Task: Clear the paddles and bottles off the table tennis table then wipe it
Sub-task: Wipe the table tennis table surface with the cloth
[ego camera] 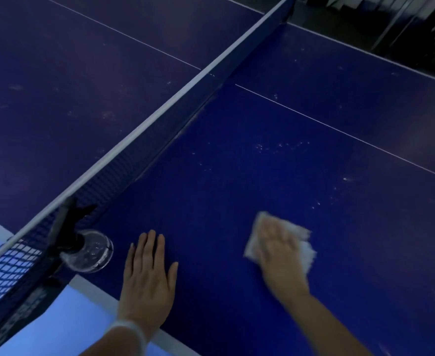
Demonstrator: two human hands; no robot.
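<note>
The blue table tennis table (275,150) fills the view, its surface flecked with pale marks. A white cloth (302,240) lies on the near half, and my right hand (279,255) presses flat on it with straight fingers; the hand and cloth are motion-blurred. My left hand (147,276) rests flat on the table near its side edge, fingers straight, holding nothing. A clear bottle (89,251) with a dark cap lies at the table's edge beside the net post, just left of my left hand. No paddles are in view.
The net (159,119) with its white top band runs diagonally from lower left to upper right and splits the table. Its black clamp (64,222) grips the side edge. Light blue floor (64,317) shows at lower left; dark furniture (404,24) stands beyond the far edge.
</note>
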